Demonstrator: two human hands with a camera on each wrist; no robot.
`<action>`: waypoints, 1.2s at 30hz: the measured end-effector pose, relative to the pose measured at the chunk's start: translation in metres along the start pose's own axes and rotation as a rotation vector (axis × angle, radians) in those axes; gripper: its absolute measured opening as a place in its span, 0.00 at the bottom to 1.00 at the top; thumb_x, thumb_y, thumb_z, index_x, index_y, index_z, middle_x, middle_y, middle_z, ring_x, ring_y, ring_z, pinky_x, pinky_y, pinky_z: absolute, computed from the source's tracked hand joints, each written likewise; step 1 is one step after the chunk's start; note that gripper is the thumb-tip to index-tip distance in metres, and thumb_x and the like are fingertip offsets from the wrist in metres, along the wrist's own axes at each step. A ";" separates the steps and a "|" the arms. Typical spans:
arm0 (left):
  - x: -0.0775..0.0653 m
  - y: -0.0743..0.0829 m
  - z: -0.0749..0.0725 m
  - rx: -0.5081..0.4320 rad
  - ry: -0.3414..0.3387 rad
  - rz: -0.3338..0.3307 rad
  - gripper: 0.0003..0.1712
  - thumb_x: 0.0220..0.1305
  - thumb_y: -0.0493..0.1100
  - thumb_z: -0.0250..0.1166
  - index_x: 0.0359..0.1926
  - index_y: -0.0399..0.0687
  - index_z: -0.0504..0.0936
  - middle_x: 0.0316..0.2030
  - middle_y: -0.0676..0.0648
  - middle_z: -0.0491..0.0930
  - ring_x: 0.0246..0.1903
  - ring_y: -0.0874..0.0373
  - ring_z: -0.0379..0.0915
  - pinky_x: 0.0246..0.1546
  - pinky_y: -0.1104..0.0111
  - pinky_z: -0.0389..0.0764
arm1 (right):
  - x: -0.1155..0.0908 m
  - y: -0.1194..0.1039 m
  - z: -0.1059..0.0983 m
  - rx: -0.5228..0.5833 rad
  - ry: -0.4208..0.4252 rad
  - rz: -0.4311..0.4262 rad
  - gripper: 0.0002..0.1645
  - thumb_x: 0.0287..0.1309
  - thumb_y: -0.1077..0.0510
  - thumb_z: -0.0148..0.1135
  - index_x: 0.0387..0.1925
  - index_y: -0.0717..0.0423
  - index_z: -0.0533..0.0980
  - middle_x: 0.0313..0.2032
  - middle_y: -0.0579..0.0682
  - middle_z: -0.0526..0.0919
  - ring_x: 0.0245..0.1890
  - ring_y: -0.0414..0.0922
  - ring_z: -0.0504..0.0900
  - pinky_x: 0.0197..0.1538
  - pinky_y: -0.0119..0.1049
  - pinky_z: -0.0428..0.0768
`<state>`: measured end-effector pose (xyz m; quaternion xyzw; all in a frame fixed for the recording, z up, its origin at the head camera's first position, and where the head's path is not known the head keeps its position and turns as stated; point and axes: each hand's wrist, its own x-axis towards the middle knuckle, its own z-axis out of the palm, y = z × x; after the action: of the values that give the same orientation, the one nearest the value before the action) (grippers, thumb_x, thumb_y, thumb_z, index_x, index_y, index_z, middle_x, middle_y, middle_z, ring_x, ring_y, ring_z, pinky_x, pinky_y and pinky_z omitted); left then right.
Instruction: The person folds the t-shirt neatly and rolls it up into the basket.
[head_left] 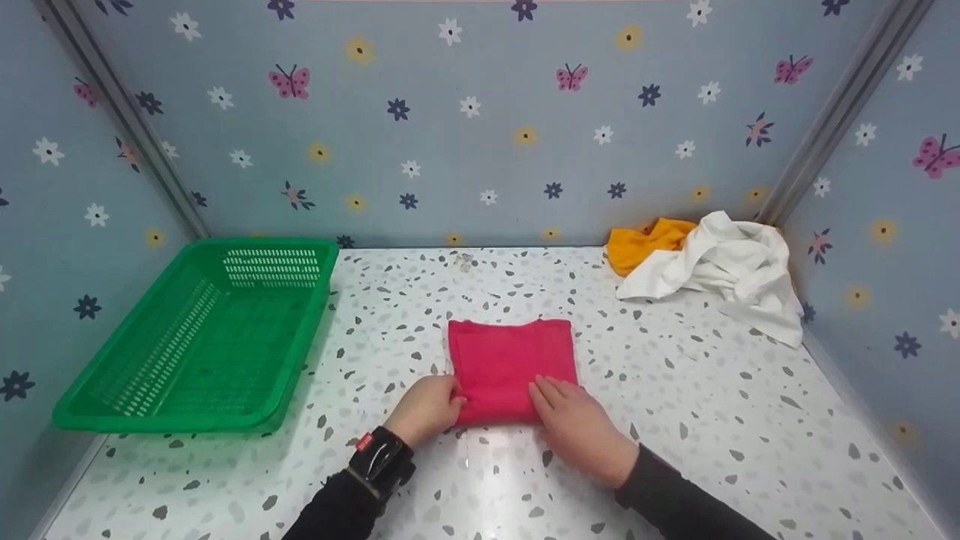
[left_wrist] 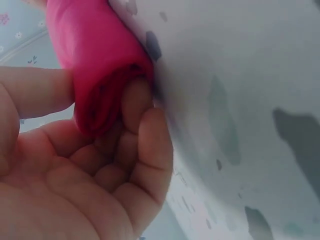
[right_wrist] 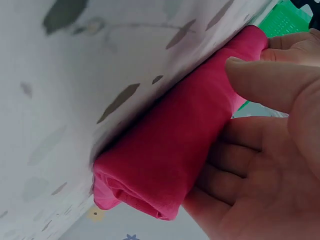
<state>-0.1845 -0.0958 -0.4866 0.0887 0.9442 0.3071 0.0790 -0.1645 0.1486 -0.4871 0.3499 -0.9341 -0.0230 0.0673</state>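
A bright pink cloth (head_left: 510, 352), folded into a rough square, lies on the speckled table in the head view. My left hand (head_left: 429, 409) grips its near left corner. In the left wrist view the thumb is on top of the rolled layers of the pink cloth (left_wrist: 95, 55), with curled fingers at their end and underside. My right hand (head_left: 581, 427) rests on the near right part, its fingers extended over the fabric. The right wrist view shows the near fold of the pink cloth (right_wrist: 165, 145) as a thick roll, with the palm facing it and the thumb over it.
A green plastic basket (head_left: 289, 375) with slotted walls stands at the left. At the back right, a crumpled white cloth (head_left: 735, 262) lies beside an orange cloth (head_left: 645, 244). Flower-patterned panels (head_left: 480, 150) enclose the speckled table (head_left: 675, 390) at the back and sides.
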 end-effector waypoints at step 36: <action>-0.015 0.013 0.024 0.794 0.351 0.376 0.14 0.43 0.34 0.68 0.32 0.40 0.73 0.27 0.45 0.69 0.29 0.53 0.69 0.28 0.65 0.73 | 0.015 0.012 0.008 0.024 0.156 -0.056 0.23 0.50 0.61 0.65 0.50 0.60 0.75 0.36 0.53 0.75 0.35 0.47 0.75 0.36 0.36 0.78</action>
<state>-0.1639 -0.0753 -0.4965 0.2282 0.9553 -0.0583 -0.1787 -0.1842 0.1481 -0.4921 0.3776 -0.9160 0.0139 0.1349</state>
